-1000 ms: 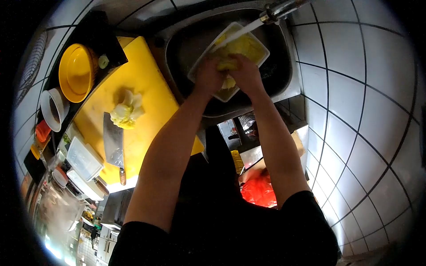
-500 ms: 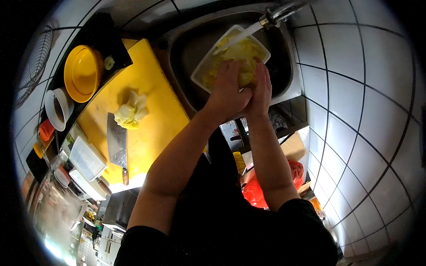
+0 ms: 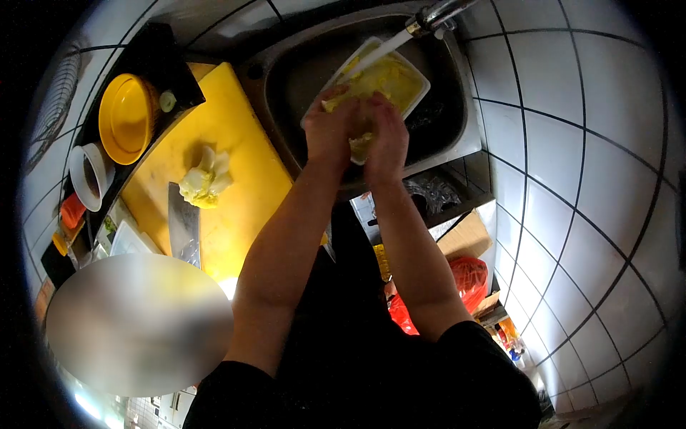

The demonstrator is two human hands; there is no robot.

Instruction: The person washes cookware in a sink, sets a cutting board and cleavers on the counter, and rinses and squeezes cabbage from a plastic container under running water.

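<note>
In the sink (image 3: 293,71), a white plastic container (image 3: 426,87) holds yellow-green cabbage leaves (image 3: 396,75) in water. A stream of water (image 3: 368,61) runs into it from the faucet (image 3: 426,23). My left hand (image 3: 332,132) and my right hand (image 3: 386,136) are cupped around a clump of cabbage (image 3: 361,146) at the container's near edge. The fingers of both hands curl inward over the leaves, partly hiding them.
Left of the sink, a yellow cutting board (image 3: 246,164) bears a cabbage piece (image 3: 207,179) and a cleaver (image 3: 184,222). Beyond stand a yellow bowl (image 3: 128,118) and a white bowl (image 3: 89,175). A tiled wall (image 3: 572,143) bounds the right. A blurred oval (image 3: 139,325) covers the lower left.
Both hands have moved left and toward me, drawing a clump of cabbage to the container's near edge. The blurred oval has appeared at lower left, hiding the cleaver's handle.
</note>
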